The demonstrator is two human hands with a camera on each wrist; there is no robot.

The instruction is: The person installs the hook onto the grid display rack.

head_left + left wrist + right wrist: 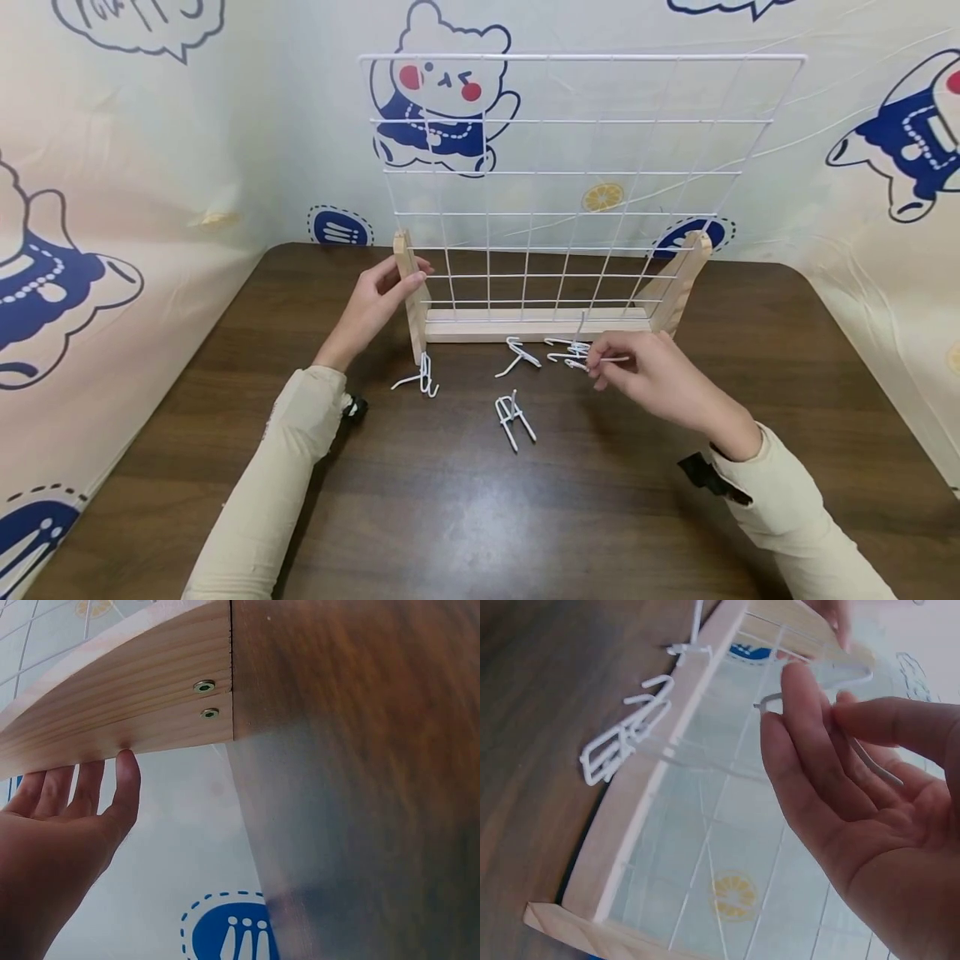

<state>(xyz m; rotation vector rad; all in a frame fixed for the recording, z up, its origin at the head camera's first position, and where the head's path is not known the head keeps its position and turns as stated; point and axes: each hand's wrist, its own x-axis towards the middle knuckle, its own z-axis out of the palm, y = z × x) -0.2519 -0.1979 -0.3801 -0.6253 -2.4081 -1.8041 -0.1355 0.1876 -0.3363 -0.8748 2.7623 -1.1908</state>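
A white wire grid panel stands in a wooden base with a side support at each end. At the left support, my left hand grips the upright edge, thumb on the near side and fingers reaching behind. My right hand pinches a white wire hook between thumb and fingers, in front of the base at the right; part of the hook is hidden by the fingers. Just left of that hand lies a cluster of white hooks, close to the base's front bar.
Other white hooks lie on the brown table: one by the left support's foot, one before the bar, one nearer the middle. A printed cloth hangs behind and along both sides.
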